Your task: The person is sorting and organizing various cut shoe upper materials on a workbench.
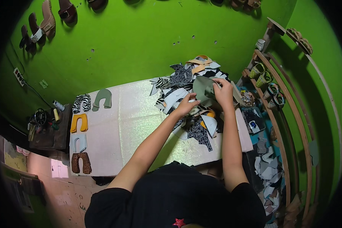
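A sheet of olive-green leather-like material (pixel 204 86) is raised over a heap of scraps, its surface bent into folds. My right hand (pixel 224 93) grips its upper right edge, fingers and thumb closed on it. At the sheet's left edge is my left hand (pixel 186 105), its thumb and forefinger apart; whether they press on the sheet is hard to tell. Beneath and around both hands lies the heap of cut scraps: a dark patterned piece (pixel 181 76), a white piece (pixel 174 99), a dark speckled piece (pixel 200 133) and some orange and zebra-striped bits.
Along the pale table's (pixel 136 125) left side lie arch-shaped cutouts: zebra (pixel 81 103), green (pixel 102 99), yellow-orange (pixel 79 122), white (pixel 79 143) and leopard (pixel 81 162). A wooden rack (pixel 281 110) with sandals stands right; more scraps (pixel 269 171) lie below. Thread spools (pixel 57 114) stand left.
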Demonstrator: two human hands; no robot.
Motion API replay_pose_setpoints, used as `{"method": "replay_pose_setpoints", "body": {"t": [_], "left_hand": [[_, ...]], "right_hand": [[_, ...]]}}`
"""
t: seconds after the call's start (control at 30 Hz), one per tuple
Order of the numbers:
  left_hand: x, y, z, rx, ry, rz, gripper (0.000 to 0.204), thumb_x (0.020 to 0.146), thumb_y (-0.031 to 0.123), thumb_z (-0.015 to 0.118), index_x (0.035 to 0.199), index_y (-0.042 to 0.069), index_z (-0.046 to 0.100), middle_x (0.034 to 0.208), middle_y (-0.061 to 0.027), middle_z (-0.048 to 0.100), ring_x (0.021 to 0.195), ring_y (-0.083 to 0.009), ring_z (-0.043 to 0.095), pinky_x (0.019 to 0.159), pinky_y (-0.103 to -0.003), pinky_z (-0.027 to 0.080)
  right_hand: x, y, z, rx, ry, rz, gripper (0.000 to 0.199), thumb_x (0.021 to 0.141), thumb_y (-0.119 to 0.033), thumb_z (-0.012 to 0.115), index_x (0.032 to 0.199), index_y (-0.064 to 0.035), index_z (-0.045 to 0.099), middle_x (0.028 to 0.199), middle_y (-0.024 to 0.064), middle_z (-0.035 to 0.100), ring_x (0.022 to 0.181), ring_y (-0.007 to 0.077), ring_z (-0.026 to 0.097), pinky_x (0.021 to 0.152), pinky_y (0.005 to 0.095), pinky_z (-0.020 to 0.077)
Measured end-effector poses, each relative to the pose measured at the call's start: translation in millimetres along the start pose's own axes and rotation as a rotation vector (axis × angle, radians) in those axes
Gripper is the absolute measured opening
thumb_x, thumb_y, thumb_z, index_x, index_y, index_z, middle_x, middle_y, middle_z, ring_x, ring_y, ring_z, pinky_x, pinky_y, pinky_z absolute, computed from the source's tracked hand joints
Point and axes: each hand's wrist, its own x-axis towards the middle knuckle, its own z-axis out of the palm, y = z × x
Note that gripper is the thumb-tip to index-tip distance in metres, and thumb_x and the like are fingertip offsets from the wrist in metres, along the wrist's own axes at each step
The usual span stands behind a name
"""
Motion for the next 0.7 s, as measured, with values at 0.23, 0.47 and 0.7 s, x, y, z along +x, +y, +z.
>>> {"method": "replay_pose_setpoints", "body": {"t": [0.23,0.47,0.7], "left_hand": [[-10.9,7.2,-11.9,-0.147,0.165,-0.062,0.059,0.080,0.026,0.063,0.122,-0.002,0.032,0.116,-0.0151,0.046,0.096,-0.0197,0.053,0.081,-0.029,0.045],[-37.2,12.4,-47.2,-0.560,-0.096,-0.081,0.038,0.085,0.015,0.054,0.115,-0.001,0.040,0.105,-0.0121,0.055,0.090,-0.0199,0.059,0.082,-0.034,0.048],[-84.5,17.1,-114.9,-0.614,-0.253,-0.073,0.046,0.083,0.010,0.050,0.123,-0.003,0.034,0.110,-0.0203,0.054,0.093,-0.0278,0.059,0.085,-0.038,0.047]], "right_hand": [[0.6,-29.0,8.2,0.277,-0.098,0.062,0.015,0.074,-0.004,0.057,0.087,0.0018,0.062,0.080,0.0101,0.063,0.073,0.0192,0.059,0.069,0.0285,0.0451],[-13.4,-14.0,25.3,0.498,-0.184,0.177,0.019,0.074,-0.001,0.057,0.092,0.0015,0.059,0.085,0.0055,0.061,0.078,0.0122,0.055,0.072,0.0253,0.0427],[-56.1,-21.9,69.3,0.476,-0.425,0.216,0.024,0.070,0.001,0.060,0.093,-0.0012,0.054,0.086,0.0031,0.055,0.086,0.0117,0.051,0.076,0.0259,0.0416]]}}
